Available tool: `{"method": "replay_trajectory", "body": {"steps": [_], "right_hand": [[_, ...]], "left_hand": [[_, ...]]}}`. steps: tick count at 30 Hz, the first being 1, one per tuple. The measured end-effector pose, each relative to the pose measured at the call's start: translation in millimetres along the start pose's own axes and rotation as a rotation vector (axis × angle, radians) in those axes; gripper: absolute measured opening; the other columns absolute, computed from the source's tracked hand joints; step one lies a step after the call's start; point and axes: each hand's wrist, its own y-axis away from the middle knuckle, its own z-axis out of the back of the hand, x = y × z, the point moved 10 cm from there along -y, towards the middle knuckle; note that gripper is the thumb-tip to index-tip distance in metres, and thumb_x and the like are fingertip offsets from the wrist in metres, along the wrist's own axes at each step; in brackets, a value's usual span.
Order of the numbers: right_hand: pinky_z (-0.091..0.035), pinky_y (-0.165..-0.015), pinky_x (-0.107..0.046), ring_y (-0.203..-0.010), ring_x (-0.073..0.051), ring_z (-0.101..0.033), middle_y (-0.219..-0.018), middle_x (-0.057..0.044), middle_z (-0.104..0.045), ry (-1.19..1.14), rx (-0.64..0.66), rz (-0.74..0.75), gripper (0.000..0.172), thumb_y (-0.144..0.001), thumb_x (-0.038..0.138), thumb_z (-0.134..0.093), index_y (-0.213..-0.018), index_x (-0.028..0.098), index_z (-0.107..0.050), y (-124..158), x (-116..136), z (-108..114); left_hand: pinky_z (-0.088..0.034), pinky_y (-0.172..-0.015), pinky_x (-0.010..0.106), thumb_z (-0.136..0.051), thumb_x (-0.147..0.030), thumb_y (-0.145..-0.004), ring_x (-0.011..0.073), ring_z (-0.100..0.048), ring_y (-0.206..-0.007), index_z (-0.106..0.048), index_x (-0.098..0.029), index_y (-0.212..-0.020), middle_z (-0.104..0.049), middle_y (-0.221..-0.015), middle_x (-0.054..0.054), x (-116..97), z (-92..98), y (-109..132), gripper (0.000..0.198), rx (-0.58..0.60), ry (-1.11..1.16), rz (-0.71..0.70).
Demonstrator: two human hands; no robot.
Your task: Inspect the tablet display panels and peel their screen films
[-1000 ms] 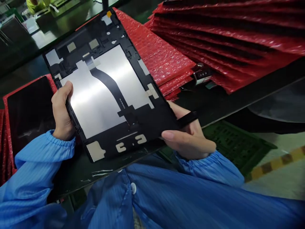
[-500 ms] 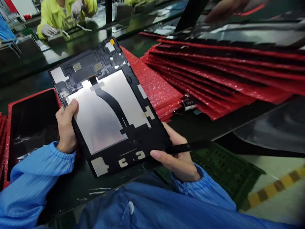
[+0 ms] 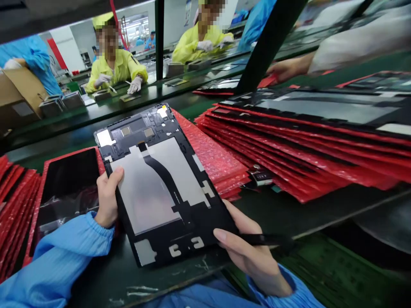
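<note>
A tablet screen assembly (image 3: 199,218), its inner side up with a silver plate, a black ribbon cable and small pads, is held tilted above the dark green bench. My left hand (image 3: 108,194) is closed on its left edge, thumb lying on the silver plate. My right hand (image 3: 247,239) grips the lower right corner, thumb on top and fingers beneath. A dark, slim tool (image 3: 266,239), blurred at its tip, sticks out to the right from the same hand; its kind is unclear. Left of my left hand lies another black screen (image 3: 72,175) on red bubble wrap.
Red bubble-wrap sheets (image 3: 215,158) lie behind the assembly. A tall stack of screens between red bubble sheets (image 3: 289,154) fans out at right, another stack (image 3: 19,214) at far left. A co-worker's hand (image 3: 290,68) reaches in at upper right. People in yellow (image 3: 112,72) work across the bench.
The view has tilted up, so the assembly and my hands appear lower and further right. Both hands keep their hold. More of the people opposite and a co-worker's sleeve now show.
</note>
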Motion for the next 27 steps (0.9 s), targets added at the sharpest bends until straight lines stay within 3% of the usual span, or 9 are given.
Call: {"method": "replay_trajectory", "body": {"steps": [3,5,7,9,11,15,21,24,27], "right_hand": [[-0.05,-0.095,-0.043,-0.109,-0.029,-0.059,-0.107,-0.01,-0.066,-0.002,0.017,0.026,0.043,-0.08,0.033,-0.066,-0.121,0.022,-0.06,-0.4,-4.4,6.4],[-0.058,-0.072,-0.033,-0.085,-0.023,-0.066,-0.106,-0.006,-0.067,-0.052,0.012,-0.009,0.042,-0.079,0.029,-0.068,-0.121,0.028,-0.061,0.9,-11.2,11.3],[-0.049,-0.044,-0.021,-0.053,-0.011,-0.056,-0.104,-0.003,-0.067,-0.105,-0.001,-0.068,0.042,-0.078,0.026,-0.069,-0.119,0.035,-0.063,3.0,-17.5,14.5],[-0.034,-0.033,-0.016,-0.04,-0.004,-0.038,-0.102,-0.002,-0.067,-0.14,-0.033,-0.125,0.042,-0.077,0.026,-0.07,-0.116,0.037,-0.064,4.9,-21.0,17.1],[-0.03,-0.032,-0.015,-0.04,-0.003,-0.032,-0.098,-0.003,-0.067,-0.159,-0.077,-0.173,0.041,-0.073,0.027,-0.073,-0.113,0.035,-0.067,5.7,-22.4,19.2],[-0.03,-0.034,-0.013,-0.043,-0.003,-0.033,-0.093,-0.004,-0.067,-0.181,-0.131,-0.23,0.044,-0.067,0.029,-0.077,-0.11,0.033,-0.069,4.5,-25.0,20.6],[-0.034,-0.036,-0.014,-0.045,-0.004,-0.039,-0.088,-0.005,-0.067,-0.175,-0.182,-0.234,0.046,-0.064,0.031,-0.079,-0.109,0.027,-0.069,4.1,-29.7,26.7],[-0.045,-0.043,-0.016,-0.053,-0.009,-0.051,-0.095,-0.006,-0.066,0.006,-0.185,-0.136,0.046,-0.069,0.037,-0.075,-0.112,0.024,-0.066,3.2,-12.1,28.4],[-0.054,-0.062,-0.019,-0.078,-0.015,-0.061,-0.104,-0.008,-0.061,0.388,-0.127,0.134,0.05,-0.082,0.038,-0.064,-0.129,0.025,-0.053,2.4,28.0,20.9]], "left_hand": [[-0.031,-0.036,0.022,-0.073,-0.039,-0.055,0.01,-0.043,-0.039,-0.061,-0.017,-0.055,-0.052,-0.046,-0.002,1.9,0.3,0.9,0.025,0.007,0.019,0.011],[-0.032,-0.037,0.023,-0.073,-0.04,-0.056,0.0103,-0.044,-0.04,-0.061,-0.017,-0.058,-0.053,-0.048,-0.002,2.0,-2.2,1.9,0.026,0.04,0.033,0.007],[-0.031,-0.038,0.023,-0.073,-0.04,-0.059,0.0097,-0.042,-0.04,-0.061,-0.017,-0.057,-0.052,-0.048,-0.002,0.4,-5.2,2.8,0.026,0.081,0.027,-0.017],[-0.031,-0.04,0.023,-0.073,-0.039,-0.059,0.0089,-0.041,-0.042,-0.061,-0.017,-0.058,-0.052,-0.049,-0.003,-1.4,-6.5,3.2,0.025,0.107,0.012,-0.05],[-0.031,-0.041,0.023,-0.073,-0.037,-0.059,0.0082,-0.039,-0.043,-0.06,-0.016,-0.056,-0.05,-0.05,-0.003,-1.6,-6.3,2.8,0.025,0.116,0.003,-0.07],[-0.03,-0.042,0.024,-0.072,-0.036,-0.059,0.0075,-0.036,-0.043,-0.057,-0.016,-0.054,-0.047,-0.048,-0.004,1.4,-6.2,1.8,0.026,0.125,0.018,-0.063],[-0.026,-0.04,0.021,-0.071,-0.034,-0.053,0.0061,-0.036,-0.04,-0.051,-0.016,-0.049,-0.042,-0.043,-0.006,17.1,-1.0,0.4,0.027,0.038,0.127,0.122],[-0.028,-0.04,0.02,-0.068,-0.035,-0.054,0.0061,-0.037,-0.039,-0.049,-0.016,-0.048,-0.041,-0.042,-0.006,20.4,-1.2,-1.5,0.027,0.025,0.149,0.162],[-0.028,-0.04,0.02,-0.067,-0.034,-0.053,0.0058,-0.038,-0.038,-0.05,-0.015,-0.049,-0.043,-0.042,-0.006,23.4,-1.3,-3.4,0.025,0.025,0.161,0.197]]}}
